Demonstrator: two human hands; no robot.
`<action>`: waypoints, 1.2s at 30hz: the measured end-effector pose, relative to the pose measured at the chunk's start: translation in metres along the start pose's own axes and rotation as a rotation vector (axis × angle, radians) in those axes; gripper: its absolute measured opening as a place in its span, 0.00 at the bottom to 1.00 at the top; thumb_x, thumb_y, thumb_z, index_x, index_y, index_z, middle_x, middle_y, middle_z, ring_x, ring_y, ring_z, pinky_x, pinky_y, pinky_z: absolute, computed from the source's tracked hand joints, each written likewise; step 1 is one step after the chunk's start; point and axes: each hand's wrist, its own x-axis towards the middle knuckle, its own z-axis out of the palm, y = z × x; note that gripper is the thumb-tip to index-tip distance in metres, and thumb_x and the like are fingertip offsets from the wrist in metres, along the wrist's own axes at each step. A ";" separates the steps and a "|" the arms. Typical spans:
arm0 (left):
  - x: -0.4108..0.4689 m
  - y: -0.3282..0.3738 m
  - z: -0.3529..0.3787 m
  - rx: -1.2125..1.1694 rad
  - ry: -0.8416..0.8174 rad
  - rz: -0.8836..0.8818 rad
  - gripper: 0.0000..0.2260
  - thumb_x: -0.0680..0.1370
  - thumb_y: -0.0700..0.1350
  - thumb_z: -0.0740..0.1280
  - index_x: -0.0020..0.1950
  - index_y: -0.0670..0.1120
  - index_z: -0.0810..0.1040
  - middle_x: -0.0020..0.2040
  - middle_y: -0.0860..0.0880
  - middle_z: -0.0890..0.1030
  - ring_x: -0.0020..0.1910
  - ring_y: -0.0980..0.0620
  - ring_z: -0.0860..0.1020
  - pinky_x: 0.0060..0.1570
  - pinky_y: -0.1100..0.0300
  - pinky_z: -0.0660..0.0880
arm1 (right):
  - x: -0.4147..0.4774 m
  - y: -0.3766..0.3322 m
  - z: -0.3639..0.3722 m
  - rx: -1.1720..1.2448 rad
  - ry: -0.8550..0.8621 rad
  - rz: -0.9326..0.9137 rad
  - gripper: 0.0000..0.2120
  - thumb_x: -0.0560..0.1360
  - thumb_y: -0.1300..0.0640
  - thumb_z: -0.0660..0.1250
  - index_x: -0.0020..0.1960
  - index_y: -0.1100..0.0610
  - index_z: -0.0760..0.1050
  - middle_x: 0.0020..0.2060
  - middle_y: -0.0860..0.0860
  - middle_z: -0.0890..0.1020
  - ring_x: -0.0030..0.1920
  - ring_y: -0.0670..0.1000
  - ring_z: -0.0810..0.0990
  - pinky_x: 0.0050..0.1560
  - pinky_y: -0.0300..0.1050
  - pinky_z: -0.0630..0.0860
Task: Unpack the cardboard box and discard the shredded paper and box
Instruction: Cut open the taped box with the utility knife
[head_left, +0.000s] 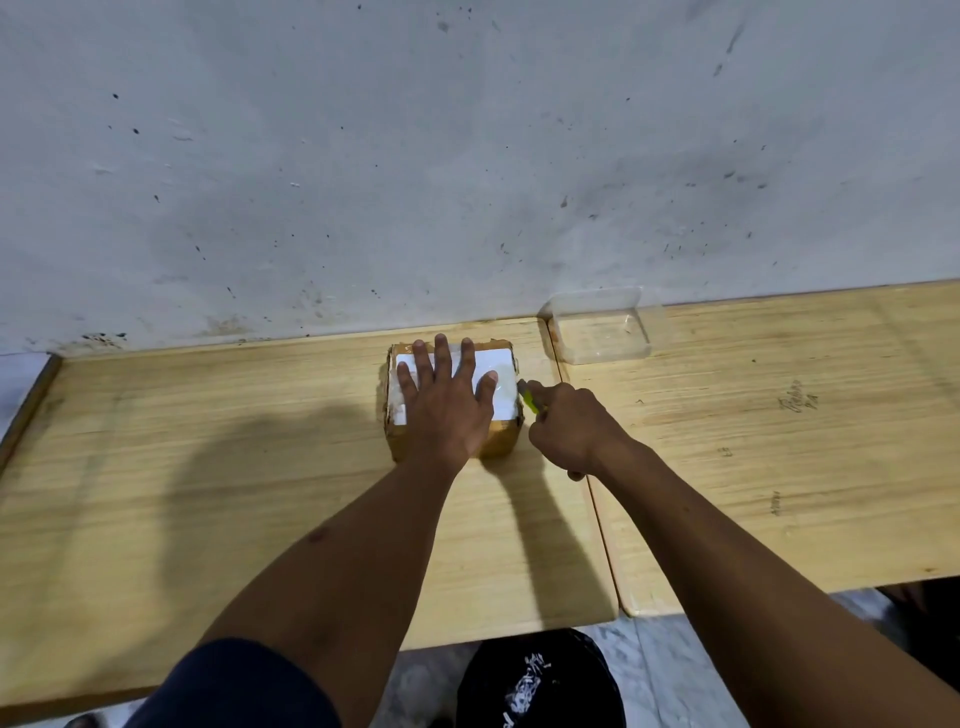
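The left hand (447, 400) presses flat and open on the small, probably light, taped brown cardboard box (453, 400), while the right hand (569, 428) has its grip closed around a yellow-green cutter (531, 397) at the box's right edge.

Take the small brown cardboard box with the white label (498, 358) as your landmark: it sits on the pale wooden table (208, 457), towards the back near the grey wall (467, 156). Your left hand (447, 400) lies flat on top of it. Your right hand (571, 426) is just to its right, holding a yellow-green utility knife (531, 399) against the box's right edge. Behind and right of the box stands a clear plastic container (597, 327). In front of the box, below the table's near edge, sits a black bin (540, 680).
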 end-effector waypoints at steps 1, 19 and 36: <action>0.000 0.000 -0.001 -0.003 -0.002 0.001 0.27 0.82 0.62 0.43 0.80 0.53 0.49 0.81 0.45 0.48 0.79 0.41 0.42 0.75 0.41 0.39 | -0.001 0.000 0.001 -0.009 -0.003 0.004 0.29 0.76 0.61 0.57 0.77 0.48 0.63 0.64 0.58 0.74 0.28 0.54 0.75 0.23 0.41 0.74; 0.004 -0.004 -0.005 -0.022 -0.053 0.013 0.28 0.82 0.62 0.42 0.80 0.53 0.47 0.81 0.46 0.46 0.79 0.40 0.40 0.75 0.40 0.40 | -0.020 0.044 0.035 0.124 0.008 0.071 0.27 0.73 0.62 0.57 0.69 0.44 0.72 0.47 0.58 0.80 0.32 0.57 0.77 0.23 0.43 0.75; -0.007 -0.012 -0.003 -0.091 -0.025 0.111 0.30 0.80 0.65 0.43 0.80 0.56 0.51 0.81 0.49 0.49 0.79 0.44 0.41 0.76 0.43 0.39 | 0.017 0.108 0.019 0.610 0.032 0.155 0.14 0.80 0.63 0.58 0.63 0.50 0.72 0.49 0.57 0.78 0.35 0.54 0.76 0.25 0.43 0.73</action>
